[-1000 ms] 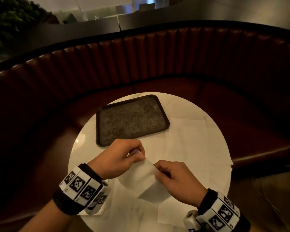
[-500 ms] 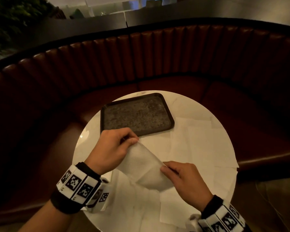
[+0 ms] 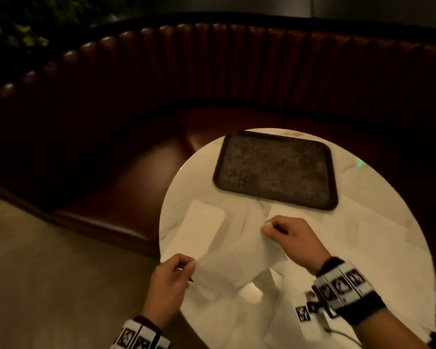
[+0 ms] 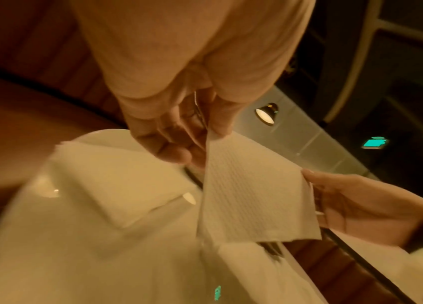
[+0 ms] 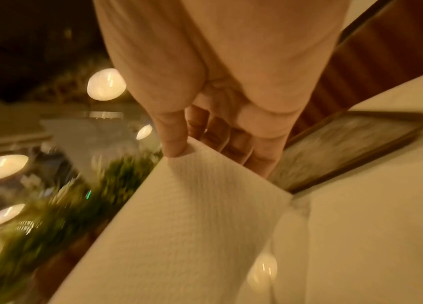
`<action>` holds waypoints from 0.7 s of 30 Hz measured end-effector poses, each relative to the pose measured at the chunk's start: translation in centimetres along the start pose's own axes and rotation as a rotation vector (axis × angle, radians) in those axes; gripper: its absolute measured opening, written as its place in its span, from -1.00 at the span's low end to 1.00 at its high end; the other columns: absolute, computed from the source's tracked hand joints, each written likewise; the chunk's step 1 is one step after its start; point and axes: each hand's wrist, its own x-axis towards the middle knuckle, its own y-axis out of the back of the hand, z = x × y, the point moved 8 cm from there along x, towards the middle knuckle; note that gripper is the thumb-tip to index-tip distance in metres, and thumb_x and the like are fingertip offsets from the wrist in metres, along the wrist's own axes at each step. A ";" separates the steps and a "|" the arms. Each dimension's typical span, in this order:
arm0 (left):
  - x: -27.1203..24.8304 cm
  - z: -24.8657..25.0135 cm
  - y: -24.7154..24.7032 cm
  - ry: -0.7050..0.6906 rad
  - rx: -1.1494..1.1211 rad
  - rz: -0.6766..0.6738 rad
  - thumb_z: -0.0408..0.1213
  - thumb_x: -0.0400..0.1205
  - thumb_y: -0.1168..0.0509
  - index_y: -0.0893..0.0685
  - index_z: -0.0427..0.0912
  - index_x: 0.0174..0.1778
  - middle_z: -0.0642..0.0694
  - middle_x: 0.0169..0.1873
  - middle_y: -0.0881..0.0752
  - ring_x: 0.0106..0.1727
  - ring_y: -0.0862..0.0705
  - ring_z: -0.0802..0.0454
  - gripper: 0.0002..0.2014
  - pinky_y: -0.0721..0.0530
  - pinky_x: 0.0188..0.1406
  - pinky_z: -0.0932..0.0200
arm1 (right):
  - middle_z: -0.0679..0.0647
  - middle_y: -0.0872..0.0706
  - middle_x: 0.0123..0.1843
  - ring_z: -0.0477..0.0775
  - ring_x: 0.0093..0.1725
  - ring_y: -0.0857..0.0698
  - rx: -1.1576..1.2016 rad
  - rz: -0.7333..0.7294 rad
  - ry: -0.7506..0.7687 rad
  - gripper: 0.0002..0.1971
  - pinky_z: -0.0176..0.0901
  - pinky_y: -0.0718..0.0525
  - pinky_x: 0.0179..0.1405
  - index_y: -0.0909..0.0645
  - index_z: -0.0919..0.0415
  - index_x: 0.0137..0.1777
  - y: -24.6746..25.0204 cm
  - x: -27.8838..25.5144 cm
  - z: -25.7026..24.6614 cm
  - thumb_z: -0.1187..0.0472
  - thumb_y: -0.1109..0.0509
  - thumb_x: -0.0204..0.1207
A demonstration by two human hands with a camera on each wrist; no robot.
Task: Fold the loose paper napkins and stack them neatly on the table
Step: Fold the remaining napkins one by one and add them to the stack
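Dim, warm amber light all round, the far booth seat sinking into near-black. The pale worktop catches the brightest glow, with small lamp glints on it. Motion blur smears both wrist views, worst at the edges, and wide-angle bending curves the head view's borders.

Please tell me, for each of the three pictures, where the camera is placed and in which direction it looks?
Head: worn on the head, looking forward and down at the table and tray; both hands show, left hand, right hand.
Left wrist: looks along the left hand at its grip on the napkin; the right hand shows too.
Right wrist: looks along the right hand, thumb pinching the napkin; the tray lies beyond.
Shared: all three views show the held napkin.
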 end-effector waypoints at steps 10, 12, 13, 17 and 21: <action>4.9 -7.3 4.0 0.198 0.112 0.250 -0.23 0.68 -0.25 -0.64 -0.14 -0.18 -0.07 -0.27 -0.74 -0.17 -0.66 -0.04 -0.85 -0.57 -0.14 0.14 | 0.22 -0.74 -0.12 0.18 -0.08 -0.67 -0.469 -0.334 0.093 -0.77 -0.09 -0.54 -0.08 -0.68 0.29 -0.08 -14.4 16.2 -2.9 0.12 -0.31 0.62; 6.3 -8.0 4.1 0.225 0.206 0.233 -0.21 0.68 -0.22 -0.62 -0.15 -0.16 -0.11 -0.26 -0.73 -0.19 -0.63 -0.05 -0.84 -0.52 -0.16 0.18 | 0.24 -0.74 -0.06 0.26 0.02 -0.67 -0.563 -0.334 0.087 -0.77 -0.06 -0.55 -0.01 -0.67 0.25 -0.05 -15.9 17.9 -2.6 0.09 -0.29 0.62; 6.8 -8.6 4.0 0.241 0.246 0.206 -0.18 0.68 -0.21 -0.61 -0.13 -0.19 -0.11 -0.27 -0.72 -0.19 -0.63 -0.06 -0.83 -0.56 -0.15 0.13 | 0.21 -0.72 -0.09 0.26 0.02 -0.66 -0.600 -0.336 0.094 -0.78 -0.07 -0.54 -0.02 -0.65 0.22 -0.08 -16.6 18.4 -2.5 0.08 -0.29 0.62; 7.4 -10.5 3.8 0.267 0.350 0.146 -0.12 0.66 -0.20 -0.52 -0.03 -0.30 -0.02 -0.36 -0.67 -0.24 -0.65 -0.06 -0.78 -0.71 -0.08 -0.08 | 0.16 -0.66 -0.11 0.23 -0.09 -0.63 -0.709 -0.347 0.142 -0.80 -0.14 -0.45 -0.16 -0.51 0.10 -0.18 -18.8 19.5 -2.0 0.03 -0.27 0.62; 7.3 -10.4 3.6 0.226 0.414 0.139 -0.12 0.63 -0.24 -0.49 0.01 -0.30 0.06 -0.36 -0.61 -0.26 -0.62 0.02 -0.81 -0.71 -0.09 -0.11 | 0.22 -0.72 0.04 0.27 0.00 -0.65 -0.802 -0.322 0.197 -0.79 -0.06 -0.54 -0.12 -0.58 0.16 -0.03 -19.8 20.1 -2.0 0.03 -0.25 0.64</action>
